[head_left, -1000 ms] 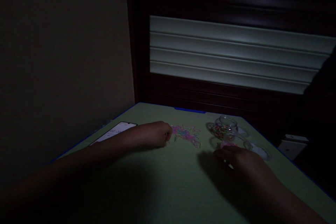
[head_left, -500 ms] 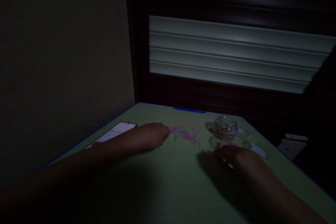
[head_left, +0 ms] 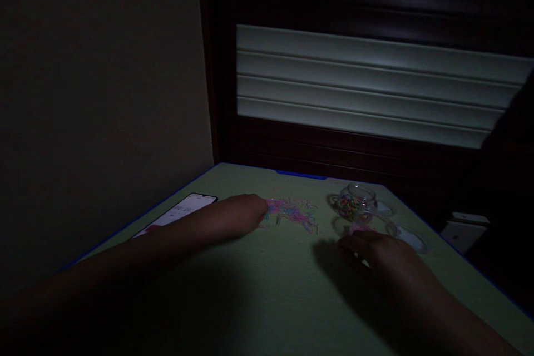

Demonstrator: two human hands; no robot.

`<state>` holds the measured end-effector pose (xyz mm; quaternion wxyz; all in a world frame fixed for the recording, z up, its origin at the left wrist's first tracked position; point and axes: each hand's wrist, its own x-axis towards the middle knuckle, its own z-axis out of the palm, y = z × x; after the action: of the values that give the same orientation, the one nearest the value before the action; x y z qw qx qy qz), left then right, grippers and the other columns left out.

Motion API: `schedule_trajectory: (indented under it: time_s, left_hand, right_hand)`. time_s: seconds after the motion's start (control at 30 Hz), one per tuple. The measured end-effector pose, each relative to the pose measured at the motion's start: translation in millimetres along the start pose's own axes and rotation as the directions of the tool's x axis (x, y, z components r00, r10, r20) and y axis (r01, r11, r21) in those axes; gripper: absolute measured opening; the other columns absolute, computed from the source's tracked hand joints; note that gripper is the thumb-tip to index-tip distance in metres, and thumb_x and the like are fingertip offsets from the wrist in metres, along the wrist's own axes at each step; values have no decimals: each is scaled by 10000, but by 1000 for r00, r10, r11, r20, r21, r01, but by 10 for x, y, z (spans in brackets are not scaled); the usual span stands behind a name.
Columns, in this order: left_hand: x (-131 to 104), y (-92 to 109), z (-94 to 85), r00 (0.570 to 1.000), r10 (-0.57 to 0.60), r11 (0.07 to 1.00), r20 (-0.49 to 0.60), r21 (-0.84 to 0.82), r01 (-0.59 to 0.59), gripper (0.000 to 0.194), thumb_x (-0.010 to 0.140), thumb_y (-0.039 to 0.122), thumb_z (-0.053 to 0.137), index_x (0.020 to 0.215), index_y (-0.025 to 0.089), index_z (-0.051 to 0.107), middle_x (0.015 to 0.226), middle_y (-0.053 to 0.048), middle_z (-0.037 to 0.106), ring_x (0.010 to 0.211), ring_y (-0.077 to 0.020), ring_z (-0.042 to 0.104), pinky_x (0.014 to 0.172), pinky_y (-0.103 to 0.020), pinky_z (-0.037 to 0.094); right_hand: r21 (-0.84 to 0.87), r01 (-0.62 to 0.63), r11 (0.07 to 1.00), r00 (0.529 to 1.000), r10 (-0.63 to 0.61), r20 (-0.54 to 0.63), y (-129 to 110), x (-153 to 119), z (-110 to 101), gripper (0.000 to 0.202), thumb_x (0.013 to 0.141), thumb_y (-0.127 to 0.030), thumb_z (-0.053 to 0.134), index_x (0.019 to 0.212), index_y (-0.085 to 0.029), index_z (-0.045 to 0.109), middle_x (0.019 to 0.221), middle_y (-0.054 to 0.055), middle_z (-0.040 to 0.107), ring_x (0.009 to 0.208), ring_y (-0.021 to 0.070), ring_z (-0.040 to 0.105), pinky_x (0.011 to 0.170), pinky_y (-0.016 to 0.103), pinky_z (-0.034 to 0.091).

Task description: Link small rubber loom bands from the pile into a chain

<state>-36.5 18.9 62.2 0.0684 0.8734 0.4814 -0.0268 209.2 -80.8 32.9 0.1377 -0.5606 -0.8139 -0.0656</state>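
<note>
A loose heap of thin, small coloured loops (head_left: 292, 212), pink, purple and blue, lies mid-table; in this dim light I cannot tell whether they are rubber bands or paper clips. My left hand (head_left: 248, 214) is at the heap's left edge, fingers bent and closed, their tips hidden. My right hand (head_left: 369, 247) curls around the near side of a clear jar (head_left: 381, 222) with pink loops (head_left: 362, 228) in it. That hand covers much of the jar. Just behind stands another clear jar (head_left: 359, 203), uncapped and partly filled with multicoloured loops.
A phone (head_left: 179, 211) showing a timer lies left of the heap, partly behind my left forearm. Round clear lids (head_left: 411, 238) lie right of the jars. The pale green table (head_left: 283, 289) has a blue edge. A wall rises at left, a slatted panel behind.
My left hand has shifted very slightly left, and a few loops at the near side of the heap lie differently. My right hand stays by the jar.
</note>
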Motion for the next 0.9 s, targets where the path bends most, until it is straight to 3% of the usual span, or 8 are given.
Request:
schedule_trajectory:
  time_s: [0.43,0.73,0.9]
  left_hand:
    - [146,-225,137,995,56,998,-79,-26,-59,217,788,286,367,714,183,542,725,-48,585,623,-160,520,552,-261,349]
    - [-62,101,3,998,50,998,-48,-41,-52,280,858,326,295,793,178,524,787,-50,576,651,-159,511,561,-258,354]
    - [-42,268,117,962,223,962,-159,-123,-243,248,890,284,268,868,185,494,823,-48,567,698,-154,509,617,-258,360]
  right_hand:
    - [11,12,1000,1000,-12,20,23,-5,13,165,753,-143,441,698,-207,583,703,22,600,580,132,549,523,243,339]
    - [6,3,1000,1000,-3,-2,-4,5,-19,181,727,-97,438,672,-196,579,679,17,599,551,115,534,496,224,318]
    - [8,6,1000,1000,-6,6,-6,-1,-36,179,719,-84,450,684,-197,585,689,21,598,584,125,548,521,224,342]
